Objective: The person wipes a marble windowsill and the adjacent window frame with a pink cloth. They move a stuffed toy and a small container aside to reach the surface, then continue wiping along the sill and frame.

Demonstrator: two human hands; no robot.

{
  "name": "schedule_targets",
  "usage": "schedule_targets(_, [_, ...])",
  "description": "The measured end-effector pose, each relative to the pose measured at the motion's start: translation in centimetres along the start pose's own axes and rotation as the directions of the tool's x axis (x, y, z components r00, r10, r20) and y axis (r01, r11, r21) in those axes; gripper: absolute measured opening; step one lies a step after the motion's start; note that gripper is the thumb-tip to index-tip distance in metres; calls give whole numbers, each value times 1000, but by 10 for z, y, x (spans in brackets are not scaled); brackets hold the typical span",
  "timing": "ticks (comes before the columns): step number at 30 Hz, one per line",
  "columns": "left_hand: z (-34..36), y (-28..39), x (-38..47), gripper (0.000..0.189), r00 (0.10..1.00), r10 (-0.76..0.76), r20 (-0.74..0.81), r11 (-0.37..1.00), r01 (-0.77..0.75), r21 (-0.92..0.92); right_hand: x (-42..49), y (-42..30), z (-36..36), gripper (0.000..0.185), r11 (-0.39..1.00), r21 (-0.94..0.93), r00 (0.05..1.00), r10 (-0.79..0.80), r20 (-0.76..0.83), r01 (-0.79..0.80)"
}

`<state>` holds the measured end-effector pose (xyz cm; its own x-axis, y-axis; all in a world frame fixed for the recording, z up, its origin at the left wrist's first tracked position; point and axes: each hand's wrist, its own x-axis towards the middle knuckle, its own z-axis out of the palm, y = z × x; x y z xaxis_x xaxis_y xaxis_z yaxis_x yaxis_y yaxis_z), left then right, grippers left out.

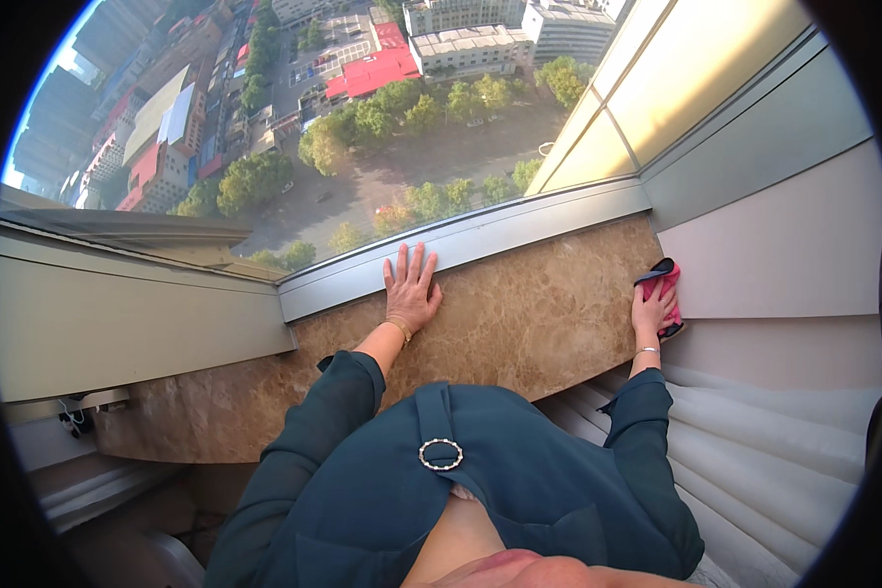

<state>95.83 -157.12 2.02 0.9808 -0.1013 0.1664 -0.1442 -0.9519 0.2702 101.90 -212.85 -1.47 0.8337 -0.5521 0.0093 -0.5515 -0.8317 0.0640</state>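
My left hand (411, 292) rests with spread fingers at the window side of the brown marbled windowsill (529, 316), its fingertips on the pale metal window frame (470, 239). Nothing is in it. At the sill's right end, my right hand (654, 309) presses on a folded pink cloth with dark edging (665, 278), beside the pale side wall. Part of the cloth is hidden under the palm and fingers.
A large window pane (382, 162) rises beyond the sill, with streets, trees and buildings far below. White curtains (757, 434) hang at the lower right. Cables and a dark plug-like item (76, 419) lie at the far left. A pale wall panel (772, 242) borders the sill's right end.
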Motion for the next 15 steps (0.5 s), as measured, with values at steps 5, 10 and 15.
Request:
schedule_targets(5, [-1,1,-1,72,996,33,-84,999,-35,-20,2,-1,7,83,998,-33,997,56,55,-54])
schedule_targets(10, [-1,1,-1,71,996,30,-84,999,-32,-21,-52,-30,9,86,981,43,982,-189,-28,190])
schedule_targets(15, [0,0,0,73,1000,11,-10,1000,-11,-11,-141,-57,-4,87,871,153,884,-459,-85,467])
